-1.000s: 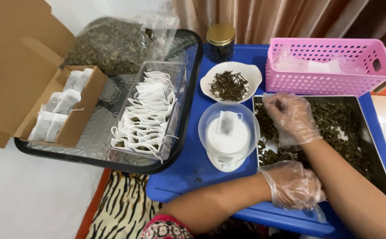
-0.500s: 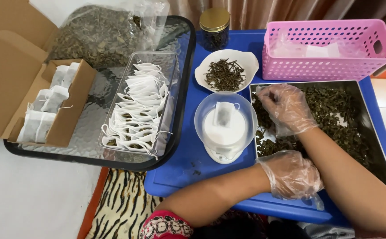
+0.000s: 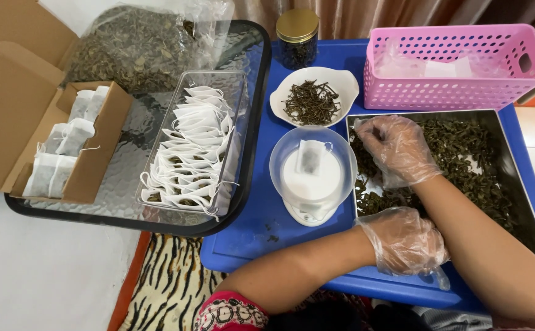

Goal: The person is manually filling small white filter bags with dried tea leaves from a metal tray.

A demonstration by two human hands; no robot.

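Head view, both hands in clear plastic gloves. Right hand (image 3: 398, 149) sits over the near-left corner of the metal tray (image 3: 528, 230), fingers (image 3: 375, 130) bunched narrow and dipped into the loose dried tea leaves (image 3: 464, 153); whether any leaves are actually pinched cannot be told, the glove film blurs the tips. Left hand (image 3: 405, 239) rests curled at the tray's front edge, on the blue desk (image 3: 255, 227), fingers folded under and holding nothing visible. Just left of the tray: small white scale (image 3: 312, 184) carrying a clear bowl, one tea bag (image 3: 309, 156) standing inside it. Behind the scale, white dish (image 3: 314, 95) of dark twiggy leaves; behind that, jar with gold lid (image 3: 297, 37). Pink perforated basket (image 3: 454, 64) touches the tray's far edge. To the left, black glass-topped tray (image 3: 243, 184) holds a clear container of filled tea bags (image 3: 191, 153), a bag of bulk leaves (image 3: 135, 49), and an open cardboard box (image 3: 65, 147) with more bags.
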